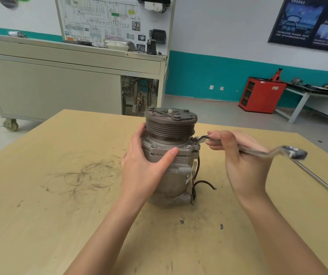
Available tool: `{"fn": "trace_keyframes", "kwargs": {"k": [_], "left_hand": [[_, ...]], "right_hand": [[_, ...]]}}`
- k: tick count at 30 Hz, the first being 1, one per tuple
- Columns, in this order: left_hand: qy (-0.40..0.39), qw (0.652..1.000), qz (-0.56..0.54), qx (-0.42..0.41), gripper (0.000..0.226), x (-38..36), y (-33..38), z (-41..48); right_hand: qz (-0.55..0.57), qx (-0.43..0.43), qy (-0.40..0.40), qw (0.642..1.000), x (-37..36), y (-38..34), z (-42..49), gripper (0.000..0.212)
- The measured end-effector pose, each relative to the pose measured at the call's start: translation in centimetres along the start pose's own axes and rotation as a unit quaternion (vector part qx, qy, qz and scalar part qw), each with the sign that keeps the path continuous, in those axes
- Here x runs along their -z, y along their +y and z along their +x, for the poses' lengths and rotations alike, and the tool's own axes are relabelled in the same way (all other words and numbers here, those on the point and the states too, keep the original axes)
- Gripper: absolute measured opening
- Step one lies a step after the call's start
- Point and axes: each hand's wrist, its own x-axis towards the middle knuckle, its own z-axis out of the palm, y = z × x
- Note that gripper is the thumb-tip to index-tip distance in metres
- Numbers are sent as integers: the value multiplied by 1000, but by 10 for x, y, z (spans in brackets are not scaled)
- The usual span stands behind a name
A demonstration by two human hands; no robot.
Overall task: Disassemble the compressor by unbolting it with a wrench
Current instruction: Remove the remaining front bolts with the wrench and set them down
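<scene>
A grey metal compressor (176, 171) stands upright on the wooden table (60, 195), its dark grooved pulley (171, 124) on top. My left hand (143, 165) grips the compressor's body from the left, thumb across the front flange. My right hand (240, 155) holds the shank of a silver offset ring wrench (262, 152). The wrench's near ring end sits over a bolt (197, 138) on the flange's right corner. Its far ring end sticks out to the right, past my hand. Another flange bolt (188, 147) shows at the front.
A long tool with an orange handle (318, 179) lies on the table's right side. A black wire (203, 183) trails from the compressor. Dark scuff marks cover the table's left. Beyond the table stand a grey wheeled cabinet (60, 86), a red cabinet (261, 95) and a bench.
</scene>
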Motion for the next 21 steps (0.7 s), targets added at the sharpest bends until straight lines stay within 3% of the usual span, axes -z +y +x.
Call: {"fn": "trace_keyframes", "kwargs": {"k": [2,5,7,9,12,14,16,18,21], "left_hand": [[1,1000,1,0,94,0,0,0],[2,1000,2,-1,95,0,1,0],[1,1000,5,-1,95,0,1,0],[-1,1000,6,2,94,0,1,0],[-4,1000,4,2,92,1,1,0],[-4,1000,6,3,94,1,1,-1],[0,1000,8,4,93,1,0,-1],[-1,1000,8,5,94,-1,0,0],[0,1000,2,3,94,-1,-1,0]], "right_hand": [[-11,-8,-9,1000,-2,-2,7,60],[-64,13,-20,998,-10,-7,10,48],[-125,63,-15,990,-16,-7,6,59],[-104,67,7,992,-18,-4,-4,61],[103,-86,37,990,-8,11,-14,39],[248,-186,22,950,3,28,-7,41],[341,-265,-42,901,8,44,14,48],[368,-316,-133,864,7,61,41,50],[290,-362,-250,850,-10,82,71,48]]}}
